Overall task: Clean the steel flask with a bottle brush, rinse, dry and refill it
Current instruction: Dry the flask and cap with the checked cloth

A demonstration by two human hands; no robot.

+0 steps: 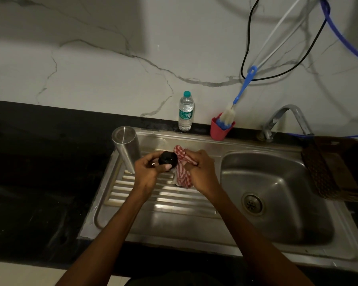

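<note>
Item 1. Black countertop (39,162): dark stone, far left, running along the marble-patterned wall.

Item 2. Steel flask (126,150): stands inverted at the rear left corner of the drainboard (163,199), flat base uppermost, uncapped; just left of the hands, apparently not touched by them.

Item 3. Left hand (148,172): fingers and thumb curled round the black flask cap (167,159), held above the drainboard ribs.

Item 4. Red-and-white striped cloth (182,168): bunched, pressed against the right side of the cap, its tail hanging toward the drainboard.

Item 5. Right hand (201,170): fingers closed on the cloth.

Step in hand, judged: drying the cap. Done well, the cap is turned within the left fingers while the cloth works into the threads and underside, where water is likely to lodge; a dry part of the cloth should meet each fresh surface. The flask is best left inverted to drain until the cap is finished.

Item 6. Plastic water bottle (185,112): teal cap, upright at the wall behind the sink; teal label bears print too small to read.

Item 7. Bottle brush (228,115): blue handle, white bristles, head down in a pink cup (220,131).

Item 8. Sink basin (277,182), tap (285,118) behind it; no brand is visible.

Item 9. Brown woven mat (331,172): far right, no writing.
</note>
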